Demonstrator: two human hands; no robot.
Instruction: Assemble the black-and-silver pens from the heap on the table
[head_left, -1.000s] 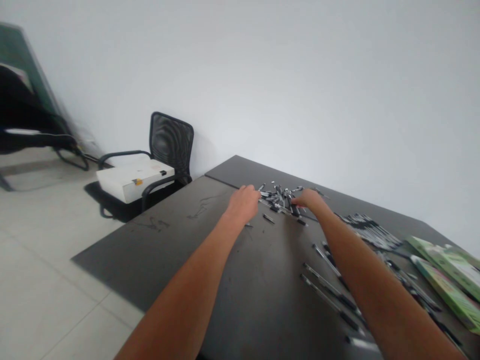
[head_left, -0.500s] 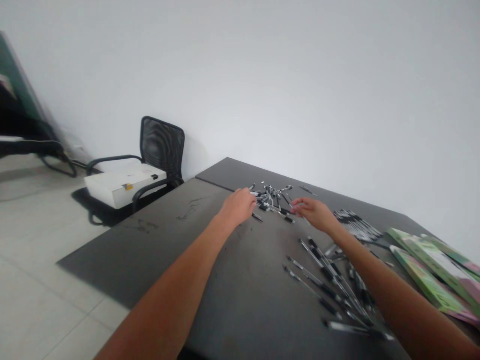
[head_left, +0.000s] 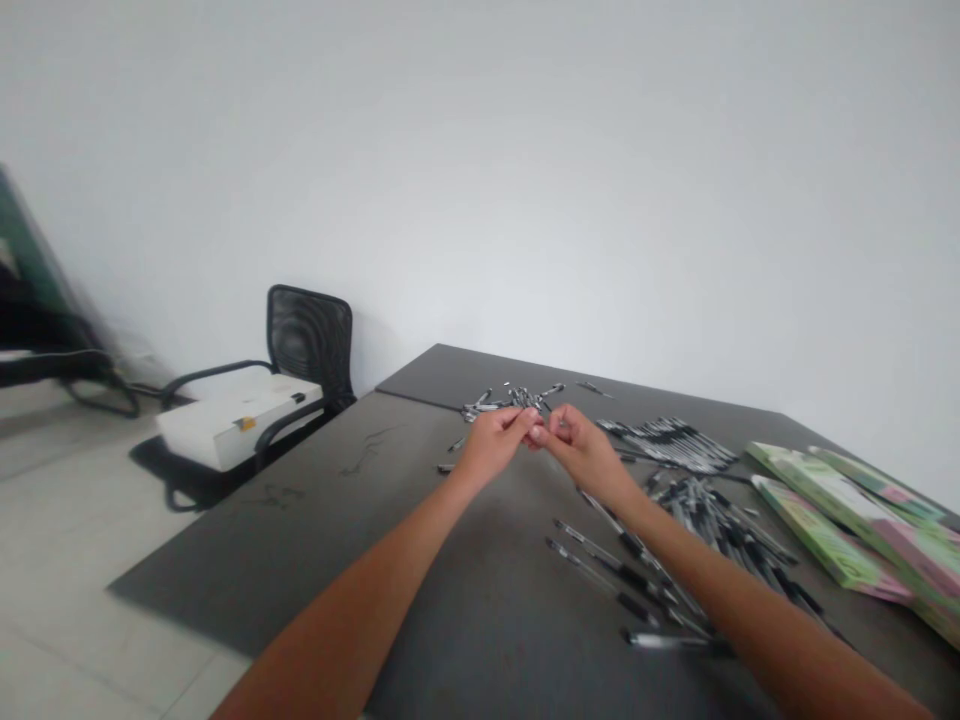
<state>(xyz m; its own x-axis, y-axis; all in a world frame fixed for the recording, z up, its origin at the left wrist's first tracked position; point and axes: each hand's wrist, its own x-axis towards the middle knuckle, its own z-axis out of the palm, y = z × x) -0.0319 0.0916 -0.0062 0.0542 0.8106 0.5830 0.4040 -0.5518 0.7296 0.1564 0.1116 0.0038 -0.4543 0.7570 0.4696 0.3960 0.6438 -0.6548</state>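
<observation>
Hands, two, bare. My left hand [head_left: 491, 445] and right hand [head_left: 577, 450] now meet above the table [head_left: 322, 500], fingers curled and closed into pinches, fingertips [head_left: 534, 432] touching or just about. Whether a pen lies between them is hidden. A moment ago they stood apart, both open, at the pile's near edge.

Pens, black and clear, in three lots:
1. Pile of pens [head_left: 506, 402], loose, just beyond my hands, thinner than before.
2. Row of pens [head_left: 667, 443], laid side by side, to the right of the pile.
3. Spread of pens [head_left: 720, 525], nearer me on the right, partly under my right forearm, now fuller.

Also on the table: green boxes [head_left: 840, 510], at the right edge.

Beyond the table: chair [head_left: 309, 335], mesh-backed, black, with a white case [head_left: 232, 425] on its seat.
</observation>
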